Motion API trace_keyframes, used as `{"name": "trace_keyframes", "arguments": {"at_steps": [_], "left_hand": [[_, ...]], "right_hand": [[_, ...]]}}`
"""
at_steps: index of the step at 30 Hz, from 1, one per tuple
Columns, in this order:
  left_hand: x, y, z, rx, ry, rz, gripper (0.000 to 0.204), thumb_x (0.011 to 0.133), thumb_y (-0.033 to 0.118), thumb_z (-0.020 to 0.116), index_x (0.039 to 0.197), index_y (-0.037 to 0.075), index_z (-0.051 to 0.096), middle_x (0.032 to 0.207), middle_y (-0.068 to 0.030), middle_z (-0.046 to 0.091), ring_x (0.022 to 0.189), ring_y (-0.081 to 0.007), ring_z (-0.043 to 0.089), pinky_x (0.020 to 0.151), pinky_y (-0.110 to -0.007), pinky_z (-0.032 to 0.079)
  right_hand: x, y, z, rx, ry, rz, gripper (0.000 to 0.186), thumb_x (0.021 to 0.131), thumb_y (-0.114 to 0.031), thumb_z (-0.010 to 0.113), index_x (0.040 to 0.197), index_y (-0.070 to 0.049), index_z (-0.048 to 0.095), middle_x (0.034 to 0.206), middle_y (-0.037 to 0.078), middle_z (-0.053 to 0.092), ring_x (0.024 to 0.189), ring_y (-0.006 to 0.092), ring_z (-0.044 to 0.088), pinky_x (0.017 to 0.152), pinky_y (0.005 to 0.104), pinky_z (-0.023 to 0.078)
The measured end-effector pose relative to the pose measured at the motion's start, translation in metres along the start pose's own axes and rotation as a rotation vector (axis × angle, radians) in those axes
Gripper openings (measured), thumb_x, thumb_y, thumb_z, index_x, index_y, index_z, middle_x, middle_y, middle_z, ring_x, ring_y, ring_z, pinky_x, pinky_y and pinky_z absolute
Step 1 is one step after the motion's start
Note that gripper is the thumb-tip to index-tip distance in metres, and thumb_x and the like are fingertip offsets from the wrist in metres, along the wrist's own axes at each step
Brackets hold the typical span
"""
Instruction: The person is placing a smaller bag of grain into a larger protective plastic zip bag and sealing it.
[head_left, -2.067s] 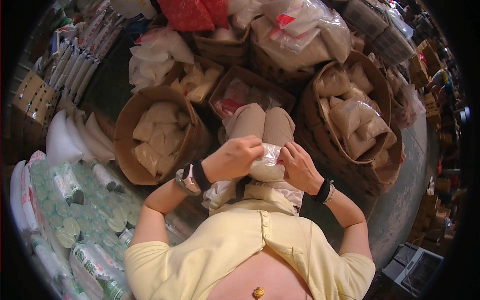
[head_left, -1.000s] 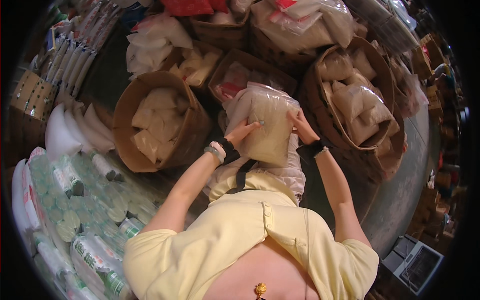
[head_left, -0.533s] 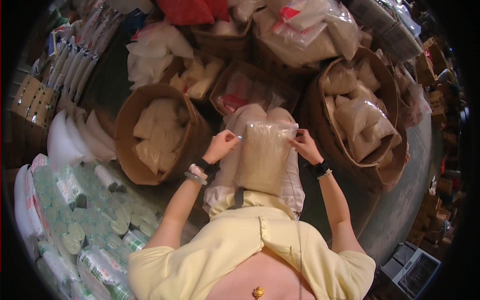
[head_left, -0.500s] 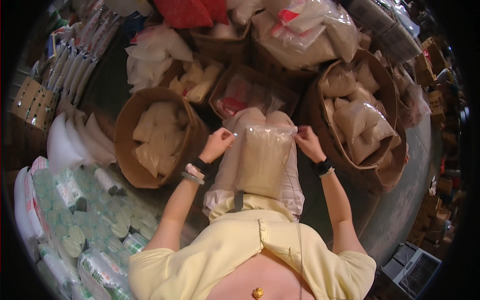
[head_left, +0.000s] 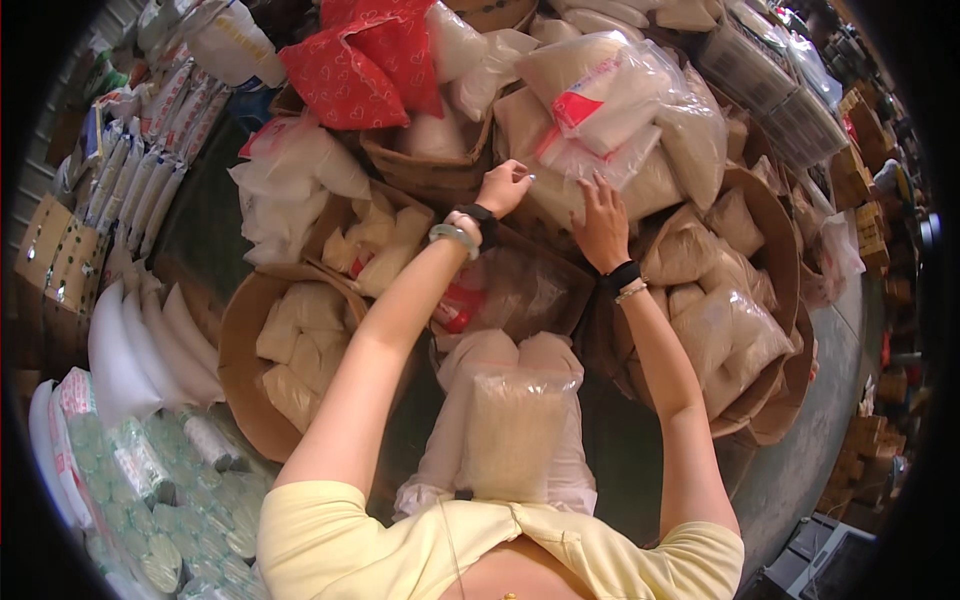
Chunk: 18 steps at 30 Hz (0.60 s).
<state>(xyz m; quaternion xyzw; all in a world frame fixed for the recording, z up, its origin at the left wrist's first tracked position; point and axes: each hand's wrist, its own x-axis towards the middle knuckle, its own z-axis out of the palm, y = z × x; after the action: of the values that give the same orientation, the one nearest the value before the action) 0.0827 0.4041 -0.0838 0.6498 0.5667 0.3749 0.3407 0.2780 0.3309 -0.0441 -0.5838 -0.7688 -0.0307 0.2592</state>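
A clear plastic bag with pale beige contents [head_left: 515, 435] rests on my lap, with neither hand on it. My arms stretch forward over the boxes. My left hand [head_left: 503, 190] hovers in front of a big clear sack, fingers curled together; a small pale spot shows at a fingertip, and anything in its grip is hidden. My right hand [head_left: 602, 225] is open, fingers spread, at the near edge of flat clear plastic bags with red patches [head_left: 625, 160]. These lie on top of the big filled sack [head_left: 545, 200].
Cardboard drums with filled beige bags stand at left [head_left: 240, 370] and right [head_left: 780, 215]. An open box [head_left: 565, 300] holding clear and red plastic sits beyond my knees. Red heart-patterned bags [head_left: 350, 75] lie farther back. Wrapped green-and-white packs [head_left: 150, 480] are stacked at lower left.
Both hands have left the top corners of the lap bag and reached forward to the clear bags on the far sack. The right fingers have spread. The view has tilted farther ahead.
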Motion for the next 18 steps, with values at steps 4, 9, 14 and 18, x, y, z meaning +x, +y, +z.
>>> {"name": "trace_keyframes", "arguments": {"at_steps": [4, 9, 14, 18], "left_hand": [[0.036, -0.010, 0.041, 0.132, 0.067, -0.011, 0.035, 0.079, 0.025, 0.070, 0.101, -0.001, 0.061, 0.090, -0.0176, 0.068, 0.086, -0.0292, 0.066, 0.078, -0.037, 0.052], [0.049, -0.016, 0.064, 0.043, 0.027, 0.071, 0.028, 0.081, 0.021, 0.067, 0.097, -0.001, 0.062, 0.085, -0.0203, 0.065, 0.083, -0.0335, 0.064, 0.074, -0.040, 0.049], [0.053, -0.011, 0.059, 0.032, 0.035, 0.143, 0.026, 0.086, 0.023, 0.058, 0.094, -0.001, 0.061, 0.085, -0.0248, 0.061, 0.084, -0.0404, 0.060, 0.071, -0.042, 0.047], [0.046, 0.008, 0.042, -0.037, 0.078, 0.257, 0.023, 0.088, 0.019, 0.053, 0.085, -0.002, 0.060, 0.080, -0.0259, 0.059, 0.079, -0.0436, 0.058, 0.069, -0.046, 0.046]], "right_hand": [[0.022, 0.013, 0.034, -0.160, -0.046, -0.018, 0.065, 0.073, -0.015, 0.070, 0.133, -0.014, 0.045, 0.143, 0.014, 0.038, 0.129, 0.0313, 0.038, 0.102, 0.0417, 0.036], [0.040, 0.046, 0.057, -0.056, -0.089, 0.059, 0.048, 0.075, -0.011, 0.062, 0.123, -0.012, 0.055, 0.136, 0.014, 0.047, 0.125, 0.0294, 0.043, 0.094, 0.0412, 0.040], [0.059, 0.048, 0.052, -0.064, -0.083, -0.017, 0.043, 0.079, -0.011, 0.055, 0.122, -0.017, 0.057, 0.132, 0.013, 0.050, 0.120, 0.0295, 0.047, 0.085, 0.0471, 0.044], [0.074, 0.050, 0.056, -0.204, -0.130, 0.020, 0.043, 0.081, -0.014, 0.053, 0.122, -0.022, 0.057, 0.133, 0.010, 0.050, 0.120, 0.0311, 0.046, 0.083, 0.0506, 0.045]]}}
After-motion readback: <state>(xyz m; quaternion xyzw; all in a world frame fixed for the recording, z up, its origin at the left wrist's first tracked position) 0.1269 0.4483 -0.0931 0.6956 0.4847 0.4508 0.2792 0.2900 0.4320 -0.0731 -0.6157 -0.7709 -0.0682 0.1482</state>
